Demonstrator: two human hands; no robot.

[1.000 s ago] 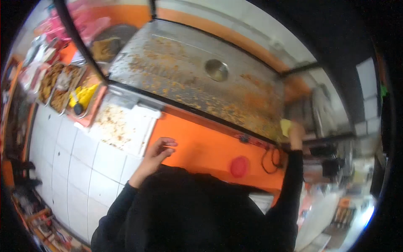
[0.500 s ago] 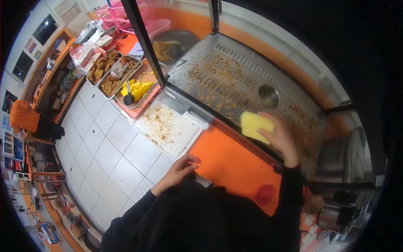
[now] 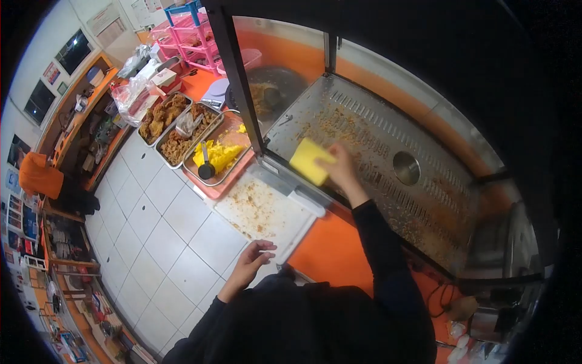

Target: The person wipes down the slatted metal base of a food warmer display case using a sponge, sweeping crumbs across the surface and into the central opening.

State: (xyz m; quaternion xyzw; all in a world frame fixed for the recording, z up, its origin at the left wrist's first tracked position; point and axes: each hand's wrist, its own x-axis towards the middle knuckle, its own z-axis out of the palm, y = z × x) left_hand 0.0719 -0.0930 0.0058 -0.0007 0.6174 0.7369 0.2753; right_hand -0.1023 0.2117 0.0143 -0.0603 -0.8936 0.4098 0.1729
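Observation:
A yellow sponge (image 3: 310, 161) is gripped in my right hand (image 3: 341, 171), low over the near left part of a metal tray floor inside a glass-sided display case. Crumbs lie scattered over that perforated metal floor (image 3: 376, 130), and a round metal cup (image 3: 406, 168) sits in it. My left hand (image 3: 248, 267) is empty, its fingers apart and slightly curled, beside the near edge of a white tray (image 3: 291, 227) strewn with crumbs. Whether the sponge touches the metal cannot be told.
Metal trays of fried chicken (image 3: 162, 118), small fried pieces (image 3: 176, 147) and shredded yellow food (image 3: 221, 155) with a black scoop (image 3: 207, 170) stand left of the case. A dark frame post (image 3: 239, 79) rises nearby. A person in orange (image 3: 41, 175) is at far left.
My right hand has moved the sponge left and away from me across the case. The view has shifted a little, and my left hand stays empty near the white tray.

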